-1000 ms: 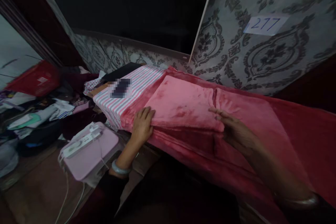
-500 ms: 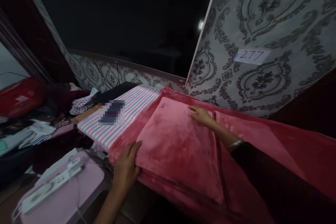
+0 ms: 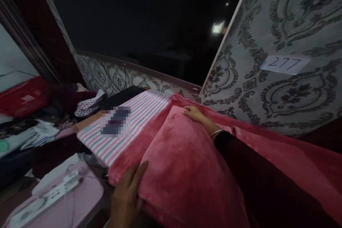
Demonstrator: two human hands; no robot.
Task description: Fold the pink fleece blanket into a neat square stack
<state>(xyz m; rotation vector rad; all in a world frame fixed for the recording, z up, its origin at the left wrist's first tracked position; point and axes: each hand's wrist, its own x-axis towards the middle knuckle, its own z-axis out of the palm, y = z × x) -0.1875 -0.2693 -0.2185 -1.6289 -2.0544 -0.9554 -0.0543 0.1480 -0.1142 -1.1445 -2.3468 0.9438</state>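
A red-pink plush blanket (image 3: 187, 164) lies partly folded, its lighter pink flap bulging up in front of me. My left hand (image 3: 128, 188) grips the flap's left edge near the front, fingers on top and the thumb side hidden. At the far corner of the flap, my right hand (image 3: 193, 113) has its fingers closed on the cloth. Under the blanket's left side is a striped pink, grey and white cloth or pad (image 3: 149, 103), and a blurred dark patch (image 3: 116, 122) lies on it.
A pink stool or board (image 3: 88, 181) at the lower left carries a white power strip (image 3: 45, 199) with cords. Piled clothes (image 3: 42, 131) and a red bag (image 3: 26, 96) lie farther left. Behind stands a large dark screen (image 3: 133, 25) against patterned wallpaper (image 3: 248, 85).
The flap has lifted and bulges larger toward me; its right edge is now hidden. My right hand has shifted slightly left with the cloth, my left hand lower. The view has turned a little.
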